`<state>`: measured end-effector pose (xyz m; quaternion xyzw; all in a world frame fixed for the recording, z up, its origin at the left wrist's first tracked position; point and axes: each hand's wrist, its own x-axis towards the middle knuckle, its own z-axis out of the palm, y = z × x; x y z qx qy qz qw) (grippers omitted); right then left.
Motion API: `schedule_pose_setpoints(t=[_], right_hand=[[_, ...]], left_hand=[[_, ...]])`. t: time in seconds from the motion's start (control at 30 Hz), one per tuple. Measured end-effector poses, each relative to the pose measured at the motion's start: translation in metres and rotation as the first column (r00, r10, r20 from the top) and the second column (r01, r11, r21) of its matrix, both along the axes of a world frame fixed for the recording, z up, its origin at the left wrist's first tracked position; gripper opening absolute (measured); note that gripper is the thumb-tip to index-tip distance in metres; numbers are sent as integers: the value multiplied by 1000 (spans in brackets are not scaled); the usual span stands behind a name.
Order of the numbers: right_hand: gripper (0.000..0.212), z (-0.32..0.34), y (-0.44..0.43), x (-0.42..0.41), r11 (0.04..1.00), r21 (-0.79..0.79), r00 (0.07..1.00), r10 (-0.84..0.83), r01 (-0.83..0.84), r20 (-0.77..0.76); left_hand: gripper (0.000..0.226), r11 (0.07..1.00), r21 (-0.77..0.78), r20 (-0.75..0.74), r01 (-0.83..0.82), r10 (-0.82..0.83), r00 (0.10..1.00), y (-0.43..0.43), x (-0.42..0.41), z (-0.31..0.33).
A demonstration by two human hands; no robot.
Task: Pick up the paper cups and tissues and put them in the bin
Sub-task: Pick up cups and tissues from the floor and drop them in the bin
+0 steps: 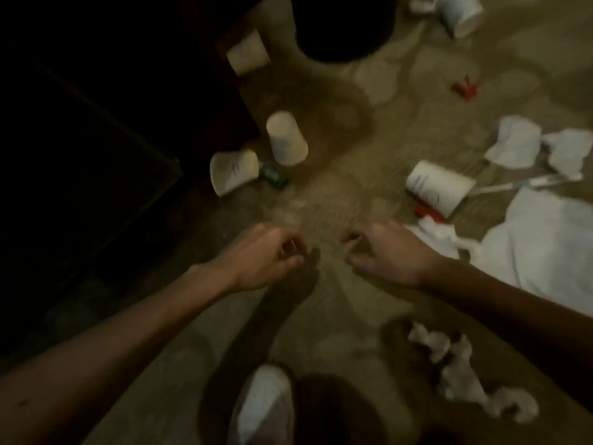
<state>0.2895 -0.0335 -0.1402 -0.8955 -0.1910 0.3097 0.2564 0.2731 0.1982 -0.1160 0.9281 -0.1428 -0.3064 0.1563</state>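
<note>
**Both hands low over open carpet, litter on three sides**

A bare strip of carpet (337, 191) runs from the hands up to the dark bin (340, 27) at the top edge. Dark furniture (80, 155) closes off the left. Ahead and left, one paper cup (286, 138) has its narrow end towards the bin, and beside it a tipped cup (232, 171) opens lower-left. On the right a cup on its side (438, 187) lies crosswise, mouth to the right, near crumpled tissues (513, 142). More tissue (465, 367) lies lower right.

The right hand (385, 255) is loosely curled and holds nothing. The left hand (266, 255) is curled, and blur hides whether it holds anything.
</note>
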Motion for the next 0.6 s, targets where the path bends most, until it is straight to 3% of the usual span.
schedule_pose_setpoints(t=[0.13, 0.23, 0.3, 0.37, 0.47, 0.6], right_hand=[[57, -28, -34, -61, 981, -182, 985, -40, 70, 167], [70, -38, -62, -90, 946, -272, 978, -138, 176, 154], [67, -40, -78, -103, 938, -264, 971, -193, 224, 140], [74, -39, -91, -116, 945, -228, 970, -216, 236, 108], [86, -34, -106, -142, 942, -249, 974, -229, 223, 9], [88, -32, -117, -184, 921, -385, 997, -72, 63, -10]], left_hand=[[49, 984, -149, -119, 99, -117, 986, -16, -58, -39], [59, 957, -240, 14, 160, -162, 987, -46, -60, -66], [66, 950, -256, 156, 180, -143, 977, -76, -47, -81], [72, 942, -242, 279, 232, -161, 947, -109, -31, -90], [70, 896, -209, 334, 392, -311, 890, -156, -15, -99], [54, 826, 25, 384, 563, -528, 758, -186, -10, -115]])
